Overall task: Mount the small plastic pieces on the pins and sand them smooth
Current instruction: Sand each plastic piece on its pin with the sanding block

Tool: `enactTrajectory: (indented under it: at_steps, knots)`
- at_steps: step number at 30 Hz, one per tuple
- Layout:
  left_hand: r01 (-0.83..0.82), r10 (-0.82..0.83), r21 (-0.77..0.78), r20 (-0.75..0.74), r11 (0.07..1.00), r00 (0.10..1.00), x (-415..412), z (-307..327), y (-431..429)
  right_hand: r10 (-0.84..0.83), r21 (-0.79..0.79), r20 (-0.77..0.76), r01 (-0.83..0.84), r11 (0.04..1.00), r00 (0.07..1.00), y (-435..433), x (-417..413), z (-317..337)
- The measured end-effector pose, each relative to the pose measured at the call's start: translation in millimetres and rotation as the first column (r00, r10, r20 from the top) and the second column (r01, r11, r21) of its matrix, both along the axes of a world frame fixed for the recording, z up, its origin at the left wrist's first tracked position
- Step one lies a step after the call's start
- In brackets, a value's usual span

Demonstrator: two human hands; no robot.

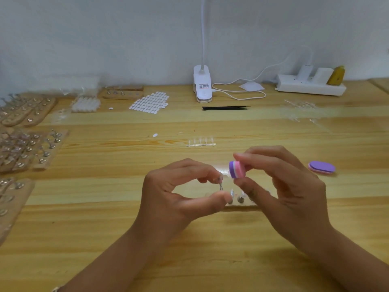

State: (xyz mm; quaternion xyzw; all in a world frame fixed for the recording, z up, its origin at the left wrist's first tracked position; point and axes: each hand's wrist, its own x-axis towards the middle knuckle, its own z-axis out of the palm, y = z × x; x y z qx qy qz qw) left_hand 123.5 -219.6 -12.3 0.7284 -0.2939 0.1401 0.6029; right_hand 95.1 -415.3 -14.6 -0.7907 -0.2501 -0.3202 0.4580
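pink-purple sanding block (237, 170) pinched in right hand (292, 186); left hand (174, 192) pinches pin (221, 185).

There is a single view, from a camera worn on the person's head. It looks forward and down across the tabletop (126, 239) toward the wall (105, 39) behind it. The camera sits close above the near edge, so both forearms rise from the bottom corners. The left hand (172, 197) and right hand (290, 197) meet just below the middle of the frame, with the pin (220, 185) and sanding block (237, 169) between their fingers. The wide lens bends the far tabletop edge. It takes in the clip lamp (202, 85) and power strip (309, 86) at the back. The wooden boards (27, 150) run off the left side.
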Motion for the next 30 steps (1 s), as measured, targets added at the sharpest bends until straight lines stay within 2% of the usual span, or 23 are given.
enactTrajectory:
  at_steps: [3, 5, 8, 11, 14, 17, 21, 25, 28, 30]
  knots:
    - [0.055, -0.057, -0.052, -0.034, 0.997, 0.998, -0.1, -0.6, 0.6, 0.060, -0.033, 0.072, -0.058, 0.998, 0.996, 4.0, -2.5, -0.5]
    - [0.104, -0.115, -0.111, -0.095, 0.988, 0.989, 0.2, -0.7, 0.8, 0.027, -0.072, 0.062, -0.023, 0.997, 0.998, -0.7, 1.0, -1.2]
    - [0.166, -0.205, -0.203, -0.189, 0.965, 0.960, 1.6, -1.2, -1.1, -0.035, -0.033, 0.043, 0.037, 0.999, 0.998, -2.6, 1.8, -0.7]
    - [0.190, -0.249, -0.251, -0.229, 0.949, 0.941, 2.8, -2.5, -2.2, 0.029, -0.022, 0.127, -0.026, 0.999, 0.991, 5.3, -3.9, -0.3]
    - [0.195, -0.264, -0.262, -0.258, 0.945, 0.930, 2.9, -3.0, -1.4, 0.013, -0.091, 0.123, -0.002, 0.996, 0.992, 1.0, 0.0, -2.6]
    - [0.202, -0.266, -0.249, -0.261, 0.947, 0.928, 3.8, -2.6, -1.8, -0.029, -0.063, 0.066, 0.034, 0.997, 0.997, -3.9, 2.8, -2.8]
    - [0.194, -0.260, -0.255, -0.256, 0.947, 0.931, 4.6, -2.6, -1.8, 0.056, -0.059, 0.128, -0.049, 0.997, 0.990, 4.5, -0.5, -3.8]
    - [0.198, -0.260, -0.241, -0.263, 0.950, 0.929, 5.1, -2.8, -0.6, -0.021, -0.089, 0.069, 0.027, 0.996, 0.997, -3.5, 4.9, -5.1]
    - [0.189, -0.259, -0.257, -0.277, 0.948, 0.925, 5.3, -3.0, -1.8, 0.015, -0.040, 0.111, -0.010, 0.999, 0.994, 2.8, 0.7, -3.8]
    - [0.183, -0.265, -0.275, -0.301, 0.944, 0.916, 4.5, -3.1, -1.2, 0.023, -0.071, 0.126, -0.014, 0.997, 0.992, 4.0, 1.4, -4.6]
